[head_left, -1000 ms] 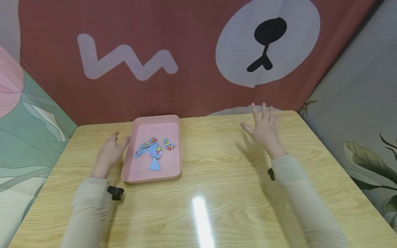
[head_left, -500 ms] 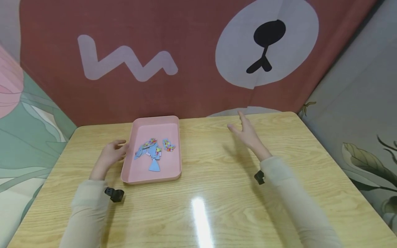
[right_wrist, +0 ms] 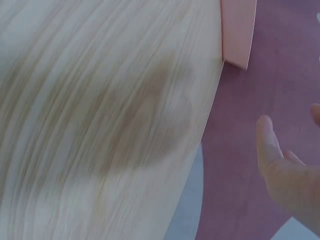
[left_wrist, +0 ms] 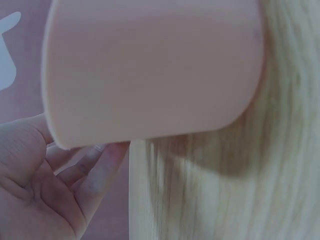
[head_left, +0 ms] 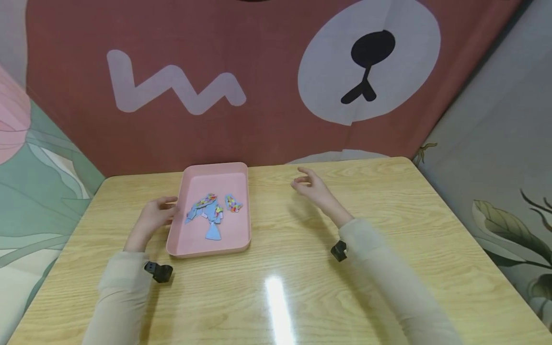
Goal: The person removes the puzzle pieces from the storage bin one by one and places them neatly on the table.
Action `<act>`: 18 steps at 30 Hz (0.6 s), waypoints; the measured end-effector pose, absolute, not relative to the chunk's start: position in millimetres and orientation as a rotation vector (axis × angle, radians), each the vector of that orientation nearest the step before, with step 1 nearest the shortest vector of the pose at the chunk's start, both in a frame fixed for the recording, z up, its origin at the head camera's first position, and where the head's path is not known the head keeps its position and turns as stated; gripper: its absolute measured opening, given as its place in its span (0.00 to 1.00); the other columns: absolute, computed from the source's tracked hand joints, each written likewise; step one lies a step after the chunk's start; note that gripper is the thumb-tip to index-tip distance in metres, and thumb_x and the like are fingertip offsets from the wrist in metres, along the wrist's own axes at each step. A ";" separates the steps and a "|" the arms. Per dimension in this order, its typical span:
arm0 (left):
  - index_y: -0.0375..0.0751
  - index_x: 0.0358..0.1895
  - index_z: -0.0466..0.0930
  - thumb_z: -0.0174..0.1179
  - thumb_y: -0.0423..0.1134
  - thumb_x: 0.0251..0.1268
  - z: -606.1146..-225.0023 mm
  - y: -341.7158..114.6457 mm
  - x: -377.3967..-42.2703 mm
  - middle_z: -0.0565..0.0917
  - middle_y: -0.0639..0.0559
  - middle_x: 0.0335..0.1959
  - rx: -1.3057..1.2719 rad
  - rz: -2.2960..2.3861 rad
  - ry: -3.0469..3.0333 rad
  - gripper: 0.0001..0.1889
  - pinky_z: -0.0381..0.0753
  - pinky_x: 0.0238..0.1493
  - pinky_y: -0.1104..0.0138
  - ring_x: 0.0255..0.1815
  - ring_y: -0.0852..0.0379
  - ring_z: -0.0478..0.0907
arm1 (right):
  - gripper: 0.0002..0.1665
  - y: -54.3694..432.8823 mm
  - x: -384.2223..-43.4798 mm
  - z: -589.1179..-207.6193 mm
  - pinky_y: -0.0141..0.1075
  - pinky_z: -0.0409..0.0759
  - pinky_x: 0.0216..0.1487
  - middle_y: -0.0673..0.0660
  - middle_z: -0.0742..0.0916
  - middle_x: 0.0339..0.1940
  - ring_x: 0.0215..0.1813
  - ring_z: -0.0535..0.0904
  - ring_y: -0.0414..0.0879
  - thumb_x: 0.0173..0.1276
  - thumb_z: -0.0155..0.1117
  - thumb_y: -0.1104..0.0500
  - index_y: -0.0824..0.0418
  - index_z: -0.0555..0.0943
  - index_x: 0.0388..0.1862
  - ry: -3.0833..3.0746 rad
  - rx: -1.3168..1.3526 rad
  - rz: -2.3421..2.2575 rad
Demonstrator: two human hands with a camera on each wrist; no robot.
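In the head view my left hand (head_left: 155,216) is at the left wall of a shallow pink tray (head_left: 235,239), fingers loosely bent with their tips right at the rim. From the left wrist, the tray (left_wrist: 155,75) covers part of the fingers of my left hand (left_wrist: 55,185). Inside the tray lie flat light-blue pieces (head_left: 211,208), some dotted with bright multicoloured bits, and one blue triangle-like end (head_left: 213,232). A separate speckled piece (head_left: 233,203) lies to their right. My right hand (head_left: 315,191) hovers above the table, right of the tray, fingers loosely bent around nothing.
The light wood table (head_left: 302,268) ends at a red-brown cloth (head_left: 267,129) with a printed bear muzzle. Small black wrist cameras (head_left: 158,271) hang beneath both sleeves. Patterned cloths (head_left: 47,191) stand along the left and right sides.
My right hand has swung left toward the tray, its spread fingers drawing in. My left hand's fingers have bent in at the tray's left rim. The tray and its pieces stay in place.
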State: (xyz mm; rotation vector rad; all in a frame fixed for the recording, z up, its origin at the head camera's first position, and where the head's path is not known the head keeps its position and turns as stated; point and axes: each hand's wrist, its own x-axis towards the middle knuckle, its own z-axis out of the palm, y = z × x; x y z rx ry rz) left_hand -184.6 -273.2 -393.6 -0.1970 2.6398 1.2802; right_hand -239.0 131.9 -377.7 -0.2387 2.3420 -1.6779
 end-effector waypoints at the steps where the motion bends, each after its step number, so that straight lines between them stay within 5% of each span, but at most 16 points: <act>1: 0.25 0.69 0.57 0.48 0.38 0.71 -394.2 -273.5 -184.7 0.67 0.23 0.64 -0.200 1.280 2.636 0.29 0.83 0.50 0.60 0.60 0.35 0.73 | 0.39 127.2 -238.2 -377.7 0.51 0.72 0.65 0.69 0.72 0.65 0.64 0.72 0.62 0.71 0.55 0.58 0.59 0.51 0.76 2.319 -0.240 -1.690; 13: 0.27 0.70 0.58 0.52 0.34 0.66 -394.2 -272.9 -185.7 0.68 0.25 0.64 -0.273 1.293 2.609 0.30 0.84 0.45 0.66 0.53 0.45 0.78 | 0.31 65.4 -223.6 -376.7 0.43 0.78 0.59 0.72 0.79 0.58 0.58 0.78 0.60 0.67 0.57 0.68 0.67 0.65 0.68 2.221 -0.390 -1.641; 18: 0.25 0.68 0.60 0.53 0.33 0.65 -394.5 -272.7 -185.0 0.70 0.24 0.62 -0.258 1.315 2.618 0.29 0.84 0.41 0.69 0.43 0.58 0.81 | 0.30 44.3 -218.6 -378.6 0.41 0.80 0.57 0.73 0.81 0.55 0.57 0.79 0.61 0.64 0.58 0.72 0.71 0.67 0.66 2.202 -0.461 -1.619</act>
